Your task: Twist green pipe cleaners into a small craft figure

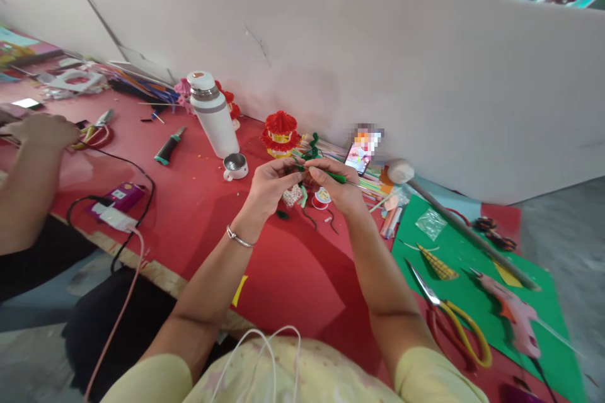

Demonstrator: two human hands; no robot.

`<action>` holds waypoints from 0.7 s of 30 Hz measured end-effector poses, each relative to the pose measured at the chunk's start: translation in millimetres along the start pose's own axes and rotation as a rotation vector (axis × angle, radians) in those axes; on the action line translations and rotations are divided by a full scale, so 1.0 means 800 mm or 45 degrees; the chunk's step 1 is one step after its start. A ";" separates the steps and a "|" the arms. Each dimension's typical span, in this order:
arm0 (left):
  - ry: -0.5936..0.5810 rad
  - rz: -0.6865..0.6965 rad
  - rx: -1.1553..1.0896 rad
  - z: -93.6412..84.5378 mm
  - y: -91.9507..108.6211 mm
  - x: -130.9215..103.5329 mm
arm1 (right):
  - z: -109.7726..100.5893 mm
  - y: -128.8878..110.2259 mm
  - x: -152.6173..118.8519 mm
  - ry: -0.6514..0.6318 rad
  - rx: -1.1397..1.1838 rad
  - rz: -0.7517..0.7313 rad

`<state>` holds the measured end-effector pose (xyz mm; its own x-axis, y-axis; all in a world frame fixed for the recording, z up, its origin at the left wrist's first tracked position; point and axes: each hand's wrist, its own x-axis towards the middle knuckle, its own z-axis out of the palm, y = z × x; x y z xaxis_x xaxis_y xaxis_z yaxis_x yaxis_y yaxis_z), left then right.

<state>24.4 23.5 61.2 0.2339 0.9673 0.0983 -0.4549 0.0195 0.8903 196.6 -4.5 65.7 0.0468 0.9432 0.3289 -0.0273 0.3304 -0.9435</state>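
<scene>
Both my hands meet over the red table [293, 277], near its back edge. My left hand [274, 182] is closed, its thumb and fingers pinching something thin and dark that is too small to name. Closed around a thin tool with a green handle [336, 177] is my right hand [338, 186]; the fingertips of the two hands nearly touch. Just below them lie a spool of red thread [321, 198] and a small bag of pale beads [293, 195]. Behind stands a red and yellow fuzzy ornament [280, 133].
A white bottle [215, 116], its metal cup [235, 166] and a utility knife [170, 146] stand or lie left. A phone [363, 150] leans behind. Scissors [449, 315] and a glue gun [510, 315] lie right. Another person's arm [33, 176] reaches in left, near a purple box [123, 196].
</scene>
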 end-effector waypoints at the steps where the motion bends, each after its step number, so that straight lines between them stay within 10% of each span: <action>1: 0.003 0.000 0.004 -0.001 -0.001 0.000 | 0.000 0.000 0.000 -0.006 0.009 0.007; 21: 0.032 0.063 0.238 0.003 0.004 -0.004 | 0.003 0.000 0.004 -0.027 -0.076 -0.162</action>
<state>24.0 19.9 65.0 0.1928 0.9719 0.1352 -0.2970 -0.0735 0.9521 194.4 -1.4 67.2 0.0247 0.8944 0.4466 0.0367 0.4456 -0.8945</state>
